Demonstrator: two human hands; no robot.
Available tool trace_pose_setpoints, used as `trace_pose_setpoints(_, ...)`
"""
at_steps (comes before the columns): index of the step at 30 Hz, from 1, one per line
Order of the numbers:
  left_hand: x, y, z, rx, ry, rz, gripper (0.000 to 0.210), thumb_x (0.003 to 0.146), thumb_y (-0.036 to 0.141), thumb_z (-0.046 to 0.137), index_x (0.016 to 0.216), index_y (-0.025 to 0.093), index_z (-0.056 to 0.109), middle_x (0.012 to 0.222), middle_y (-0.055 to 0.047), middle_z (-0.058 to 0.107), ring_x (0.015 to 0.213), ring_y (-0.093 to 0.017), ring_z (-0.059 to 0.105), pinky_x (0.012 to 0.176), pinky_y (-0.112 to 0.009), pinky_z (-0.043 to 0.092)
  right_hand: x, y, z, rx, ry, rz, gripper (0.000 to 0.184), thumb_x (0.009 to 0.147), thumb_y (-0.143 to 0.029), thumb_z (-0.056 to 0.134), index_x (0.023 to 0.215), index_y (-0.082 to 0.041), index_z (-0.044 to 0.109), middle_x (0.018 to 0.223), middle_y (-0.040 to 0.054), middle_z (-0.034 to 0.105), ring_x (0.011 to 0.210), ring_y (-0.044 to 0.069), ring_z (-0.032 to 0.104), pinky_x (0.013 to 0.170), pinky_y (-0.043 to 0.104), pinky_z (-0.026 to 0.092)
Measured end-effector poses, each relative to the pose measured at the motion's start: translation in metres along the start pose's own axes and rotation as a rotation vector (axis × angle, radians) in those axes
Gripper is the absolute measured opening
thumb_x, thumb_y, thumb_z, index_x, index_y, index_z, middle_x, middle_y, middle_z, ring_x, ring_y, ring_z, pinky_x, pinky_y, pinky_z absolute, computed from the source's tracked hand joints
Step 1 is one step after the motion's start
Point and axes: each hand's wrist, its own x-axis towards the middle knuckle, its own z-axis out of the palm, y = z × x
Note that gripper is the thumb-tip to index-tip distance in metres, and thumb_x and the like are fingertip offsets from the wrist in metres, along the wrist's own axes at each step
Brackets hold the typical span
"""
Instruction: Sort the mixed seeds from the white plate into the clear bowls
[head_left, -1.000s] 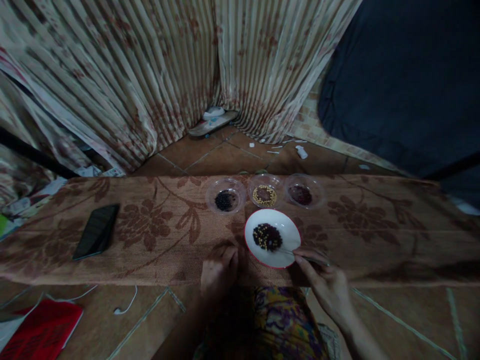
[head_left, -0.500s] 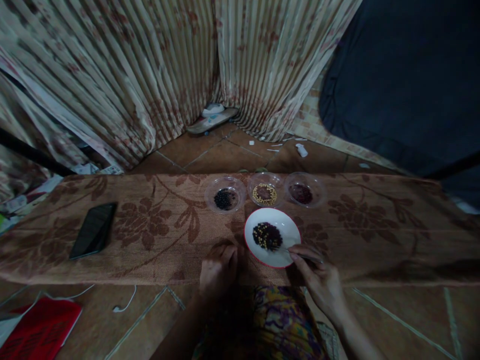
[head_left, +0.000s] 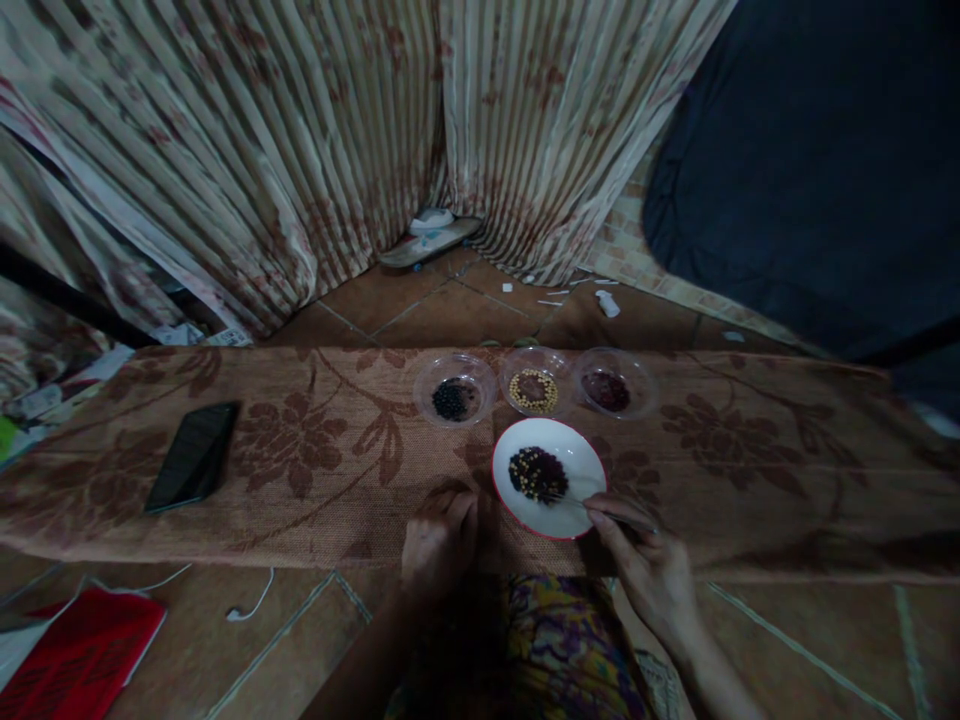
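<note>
My right hand (head_left: 649, 560) pinches the handle of a metal fork (head_left: 626, 520), whose far end reaches into a mixed heap of beans (head_left: 537, 474). Dark, reddish and yellow beans make up that heap, lying on the left side of a white plate (head_left: 581, 455) with a red rim. To the left of the plate, my left hand (head_left: 441, 535) rests closed on the cloth, with nothing visible in it. Behind the plate stand three clear plastic bowls: one with black beans (head_left: 451, 398), one with yellow beans (head_left: 534, 391), one with dark red beans (head_left: 606, 391).
A brown flowered cloth (head_left: 360, 530) covers the narrow table. A black phone (head_left: 193, 457) lies at its left. White earphones (head_left: 240, 614) and a red bag (head_left: 90, 650) are on the tiled floor. Beyond the table are striped curtains (head_left: 337, 150) and a skateboard (head_left: 431, 243).
The whole view has shifted slightly. The fork stays at the bean heap with my right hand around its handle, and my left hand keeps its place beside the plate.
</note>
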Motion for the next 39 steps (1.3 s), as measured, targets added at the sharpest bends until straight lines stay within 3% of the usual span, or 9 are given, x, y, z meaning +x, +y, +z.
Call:
trace_pose_setpoints(6, 0.001, 0.0, -0.001, -0.023, -0.017, -0.006, 0.018, 0.097, 0.021, 0.047, 0.089, 0.022, 0.064, 0.082, -0.002, 0.069, 0.077, -0.015, 0.063, 0.071, -0.027, 0.047, 0.001, 0.002, -0.001, -0.02, -0.052, 0.034, 0.023, 0.083, -0.044, 0.071, 0.084, -0.022, 0.078, 0.093, 0.009, 0.076, 0.09, 0.025, 0.072, 0.079, 0.038, 0.06)
trace_pose_setpoints(19, 0.001, 0.001, -0.001, -0.053, -0.015, -0.005, 0.019, 0.096, 0.02, 0.047, 0.087, 0.022, 0.063, 0.081, -0.002, 0.069, 0.078, -0.015, 0.062, 0.072, -0.027, 0.048, 0.007, 0.006, 0.003, -0.075, -0.164, -0.04, 0.021, 0.087, -0.041, 0.067, 0.087, -0.024, 0.078, 0.093, 0.0084, 0.076, 0.09, 0.024, 0.072, 0.079, 0.036, 0.06)
trace_pose_setpoints(26, 0.0, 0.001, -0.001, -0.049, -0.024, -0.016, 0.022, 0.097, 0.022, 0.045, 0.085, 0.022, 0.063, 0.081, -0.003, 0.068, 0.077, -0.015, 0.063, 0.071, -0.027, 0.049, 0.002, -0.005, 0.008, -0.001, -0.065, 0.005, 0.025, 0.082, -0.048, 0.071, 0.081, -0.024, 0.078, 0.09, 0.0086, 0.077, 0.085, 0.025, 0.073, 0.073, 0.036, 0.061)
trace_pose_setpoints(39, 0.001, 0.002, -0.002, -0.048, -0.019, -0.01, 0.021, 0.098, 0.021, 0.044, 0.085, 0.022, 0.061, 0.081, -0.002, 0.068, 0.076, -0.015, 0.062, 0.07, -0.027, 0.048, 0.003, -0.002, 0.003, -0.016, -0.162, 0.022, 0.02, 0.083, -0.042, 0.07, 0.084, -0.024, 0.079, 0.094, 0.009, 0.078, 0.089, 0.026, 0.074, 0.077, 0.036, 0.062)
